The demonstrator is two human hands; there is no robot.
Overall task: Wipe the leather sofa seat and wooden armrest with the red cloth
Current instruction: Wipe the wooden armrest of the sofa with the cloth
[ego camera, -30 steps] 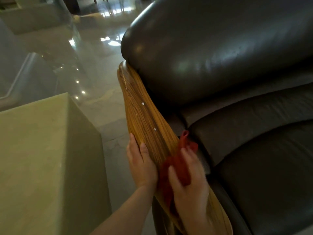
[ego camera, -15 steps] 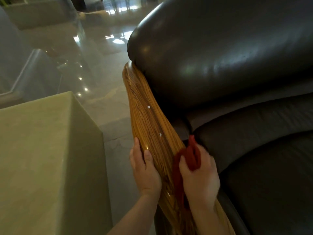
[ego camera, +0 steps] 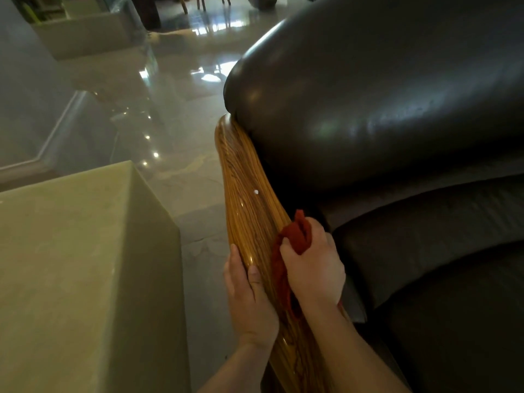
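Observation:
A glossy striped wooden armrest (ego camera: 243, 194) runs from the lower middle up to the sofa's back. My right hand (ego camera: 314, 265) grips the bunched red cloth (ego camera: 296, 232) and presses it on the armrest's inner side, next to the dark leather seat cushion (ego camera: 425, 251). A strip of the cloth trails down under that hand. My left hand (ego camera: 249, 296) lies flat on the armrest's outer edge, fingers pointing up along the wood. A small white speck (ego camera: 256, 192) sits on the wood above both hands.
The sofa's bulging dark leather backrest (ego camera: 368, 95) fills the upper right. A pale green block-shaped table (ego camera: 79, 265) stands close on the left, with a narrow strip of shiny tiled floor (ego camera: 192, 171) between it and the armrest. Chair legs stand far back.
My right hand has slid the cloth a little further up the armrest. The left hand has stayed flat on the outer edge. The view has shifted slightly.

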